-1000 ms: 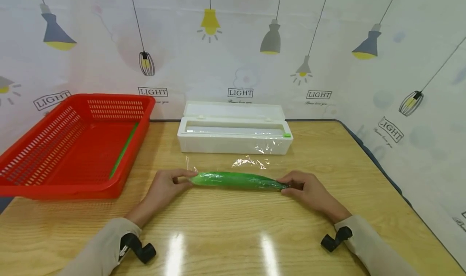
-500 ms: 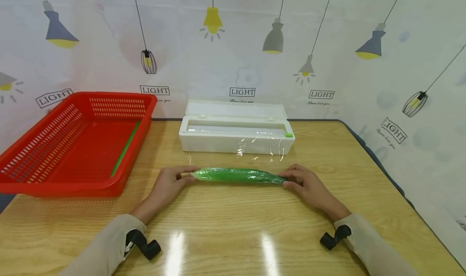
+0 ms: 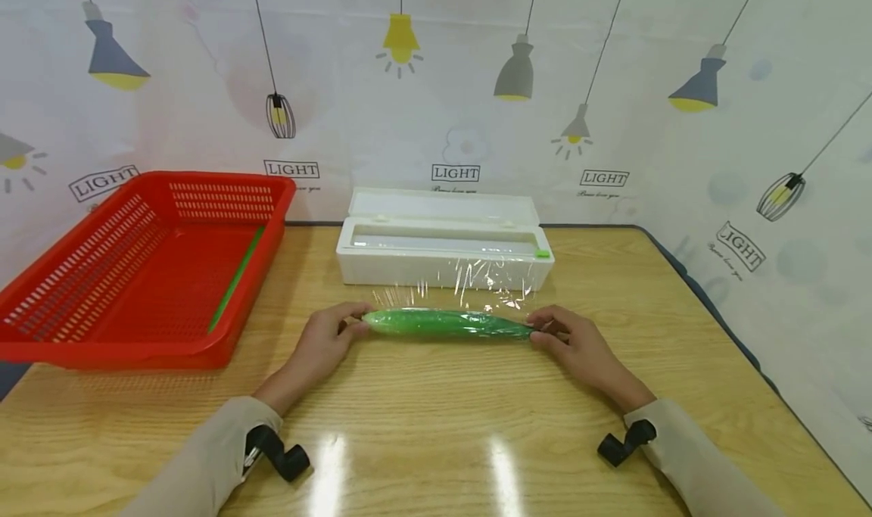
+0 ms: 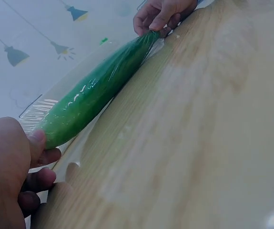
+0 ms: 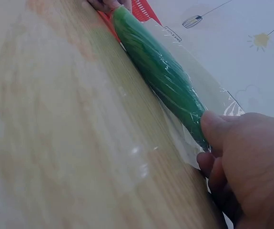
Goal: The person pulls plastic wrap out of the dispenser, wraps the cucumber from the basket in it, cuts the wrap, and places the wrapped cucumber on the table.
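Two hands hold one cucumber (image 3: 446,322) in the head view, left hand (image 3: 331,337) and right hand (image 3: 575,343) each pinching an end, mid-table (image 3: 436,403). Clear film (image 3: 504,299) covers it and stretches toward the white box (image 3: 443,270) near the far edge; a red basket (image 3: 136,353) stands by the left edge. From the left wrist, thumb and fingers nip the pale end. From the right wrist, the dark end is pinched, loose film beside it. Wrapping looks well advanced; film seems not yet cut.
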Available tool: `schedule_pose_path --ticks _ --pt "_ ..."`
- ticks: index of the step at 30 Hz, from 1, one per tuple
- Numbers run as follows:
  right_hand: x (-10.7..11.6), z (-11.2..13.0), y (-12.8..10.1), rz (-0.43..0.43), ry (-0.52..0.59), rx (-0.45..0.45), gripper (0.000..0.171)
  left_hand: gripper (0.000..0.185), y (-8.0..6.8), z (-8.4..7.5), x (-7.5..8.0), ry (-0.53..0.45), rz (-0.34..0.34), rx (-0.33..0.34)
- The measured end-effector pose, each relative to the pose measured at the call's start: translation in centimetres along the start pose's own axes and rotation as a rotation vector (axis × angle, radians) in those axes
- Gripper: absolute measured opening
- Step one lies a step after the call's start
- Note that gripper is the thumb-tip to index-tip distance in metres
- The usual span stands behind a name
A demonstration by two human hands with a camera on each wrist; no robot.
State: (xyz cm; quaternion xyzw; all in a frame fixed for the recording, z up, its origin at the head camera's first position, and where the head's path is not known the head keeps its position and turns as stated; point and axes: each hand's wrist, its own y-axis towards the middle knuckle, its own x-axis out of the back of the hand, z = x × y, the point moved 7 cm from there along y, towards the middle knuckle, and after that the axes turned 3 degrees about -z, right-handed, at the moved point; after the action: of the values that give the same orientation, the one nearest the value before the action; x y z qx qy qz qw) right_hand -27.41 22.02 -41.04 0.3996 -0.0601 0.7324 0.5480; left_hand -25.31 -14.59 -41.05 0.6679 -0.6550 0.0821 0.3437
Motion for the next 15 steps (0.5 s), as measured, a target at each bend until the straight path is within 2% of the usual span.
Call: schedule_pose_path --ticks 7,11,15 --pt "0.1 -0.47 0.04 0.008 0.047 -0.072 0.024 0.021 0.35 -0.46 -0.08 0.026 -0.024 -0.046" --pt "-0.01 -0.79 0.14 0.012 0.044 -0.088 0.029 0.022 0.58 -0.34 -0.21 0.037 -0.024 -0.037" --pt "-0.1 -0.94 0.26 -0.003 0.019 -0.085 0.027 0.022 0.67 0.01 -0.27 0.014 -0.02 0.0"
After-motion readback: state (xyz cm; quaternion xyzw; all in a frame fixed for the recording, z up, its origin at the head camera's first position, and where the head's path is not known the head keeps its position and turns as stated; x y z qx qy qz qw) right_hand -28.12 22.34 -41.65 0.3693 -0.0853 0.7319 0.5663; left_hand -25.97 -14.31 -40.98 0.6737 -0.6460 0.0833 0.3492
